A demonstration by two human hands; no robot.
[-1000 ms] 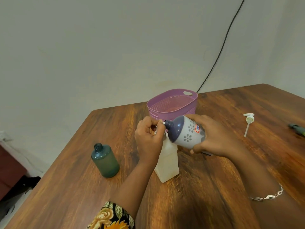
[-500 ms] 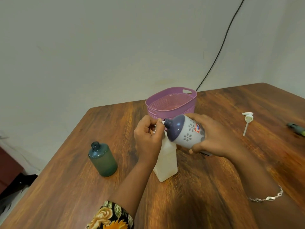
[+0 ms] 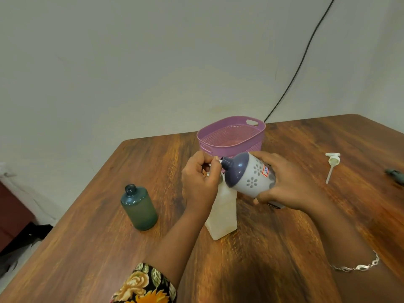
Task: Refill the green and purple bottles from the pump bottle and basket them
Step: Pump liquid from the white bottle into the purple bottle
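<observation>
Hardly anything has shifted since the earlier frame: from my remote seat I see both hands holding the same pose, and the picture only drifts a touch. My feed shows the right hand (image 3: 290,184) with its fingers and thumb curled round the purple bottle (image 3: 249,176), which is tipped on its side, open neck pointing left at the top of the pump bottle (image 3: 223,215). That white bottle stands upright on the wooden table (image 3: 284,248), pump removed; the left hand (image 3: 201,182) has its fingers curled tightly at the neck, pinching there. A red-bordered sticker (image 3: 265,171) on the purple bottle carries blue handwriting, perhaps "JS", though I cannot read it surely. The green bottle (image 3: 140,208) stands uncapped, well to the left. Just behind the hands sits the purple basket (image 3: 260,138), and the pump head (image 3: 332,162) lies off to the right.
</observation>
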